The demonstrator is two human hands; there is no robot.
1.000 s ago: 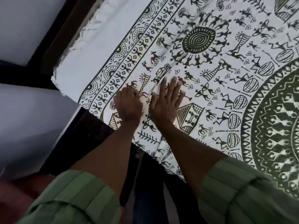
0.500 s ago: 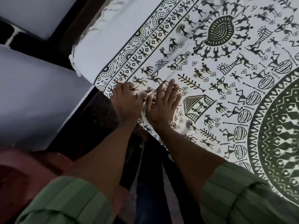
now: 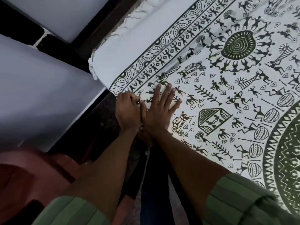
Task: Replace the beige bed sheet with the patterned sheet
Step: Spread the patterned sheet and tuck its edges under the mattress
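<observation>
Bed (image 3: 97, 69) near pale walls, patterned sheet (image 3: 227, 98) spread across it, two hands at its near corner.

Right hand (image 3: 159, 111) lies flat, fingers straight, pressing the sheet just inside the border. Left hand (image 3: 129, 111), touching it, has its fingers curled at the sheet's edge; whether they pinch cloth cannot be told. Risk: tugging the corner while the flat palm slips could drag the print askew or raise new creases near the border.
</observation>
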